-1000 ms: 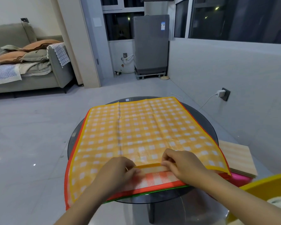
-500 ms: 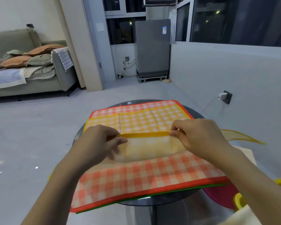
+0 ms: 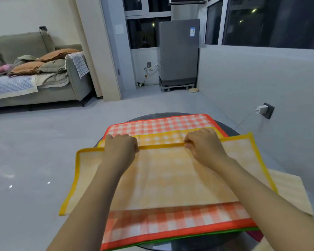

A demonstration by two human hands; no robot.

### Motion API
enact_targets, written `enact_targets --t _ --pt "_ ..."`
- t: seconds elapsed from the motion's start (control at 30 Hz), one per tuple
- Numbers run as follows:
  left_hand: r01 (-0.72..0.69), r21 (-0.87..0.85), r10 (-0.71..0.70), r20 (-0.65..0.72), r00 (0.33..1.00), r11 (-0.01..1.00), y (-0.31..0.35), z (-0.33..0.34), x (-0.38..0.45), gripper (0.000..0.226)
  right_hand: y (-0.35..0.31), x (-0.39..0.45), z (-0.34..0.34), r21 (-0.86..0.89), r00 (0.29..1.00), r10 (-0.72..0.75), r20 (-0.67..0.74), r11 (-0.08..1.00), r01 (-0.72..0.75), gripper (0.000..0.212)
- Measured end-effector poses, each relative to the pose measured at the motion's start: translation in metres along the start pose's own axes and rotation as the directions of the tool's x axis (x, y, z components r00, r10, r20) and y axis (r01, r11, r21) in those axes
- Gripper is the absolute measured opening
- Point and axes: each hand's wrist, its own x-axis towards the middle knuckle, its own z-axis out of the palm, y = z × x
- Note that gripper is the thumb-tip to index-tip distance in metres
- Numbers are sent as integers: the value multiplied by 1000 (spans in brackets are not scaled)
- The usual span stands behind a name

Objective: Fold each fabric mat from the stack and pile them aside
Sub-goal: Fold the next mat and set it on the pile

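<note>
Pinching the yellow hem between curled fingers [image 3: 132, 147], the left hand [image 3: 121, 148] and right hand [image 3: 205, 145] carry the yellow mat [image 3: 170, 176] over the orange mat [image 3: 170, 225] on the counter [image 3: 230, 131], where uneven pulling could skew the fold.

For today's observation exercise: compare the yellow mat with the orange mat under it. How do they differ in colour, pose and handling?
1. The yellow mat has a yellow border; the orange mat has an orange-red one.
2. The yellow mat is doubled over, pale underside up; the orange mat lies flat.
3. The left hand and right hand grip the yellow mat's edge; the orange mat is untouched.

Both are checked.
</note>
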Motion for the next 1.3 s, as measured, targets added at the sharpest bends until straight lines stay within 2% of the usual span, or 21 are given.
enact_targets --t 0.1,0.2,0.33,0.43,0.53,0.6,0.67,0.7,0.73,0.8,0.87,0.93,1.03,1.17,1.3 --pt "-2 69 -12 207 978 998 5 29 4 22 4 -2 30 48 990 29 135 998 -35 14" --pt "3 98 -32 292 956 995 5 45 5 22 4 -6 48 82 974 36 223 995 -55 13" --pt "-2 105 -29 296 955 994 7 48 0 23 5 -5 53 47 962 52 268 997 -67 15" --pt "-14 86 -5 216 976 996 16 48 -12 36 3 -9 47 -6 961 56 270 998 -56 21" --pt "-105 -62 113 134 985 992 37 49 -39 44 -13 -23 39 33 971 -3 240 999 -5 34" --pt "-134 -154 160 177 971 979 52 51 -61 54 -31 -38 35 111 960 -38 276 994 7 56" --pt "-124 -193 167 228 959 973 62 57 -77 77 -46 -55 36 144 930 -64 362 989 12 80" --pt "-115 -204 164 245 956 972 63 62 -82 87 -50 -63 38 146 913 -65 403 989 6 80" --pt "-97 -215 152 258 954 972 63 68 -86 89 -51 -69 41 143 895 -59 442 990 -6 71" --pt "-62 -236 126 267 955 970 61 75 -89 73 -49 -78 43 125 861 -54 505 992 -11 55" --pt "-49 -247 117 267 956 968 59 76 -91 58 -42 -83 41 101 841 -63 538 995 10 62" --pt "-49 -252 113 248 962 967 59 77 -93 56 -31 -85 37 76 840 -43 541 997 2 74" --pt "-49 -255 114 244 963 966 58 78 -94 55 -6 -90 29 16 853 49 519 998 -67 78" --pt "-63 -252 126 244 962 966 58 79 -93 68 34 -98 19 -114 841 213 498 977 -180 57" --pt "-62 -246 123 241 963 967 59 81 -93 78 66 -104 10 -175 826 308 472 951 -255 55"
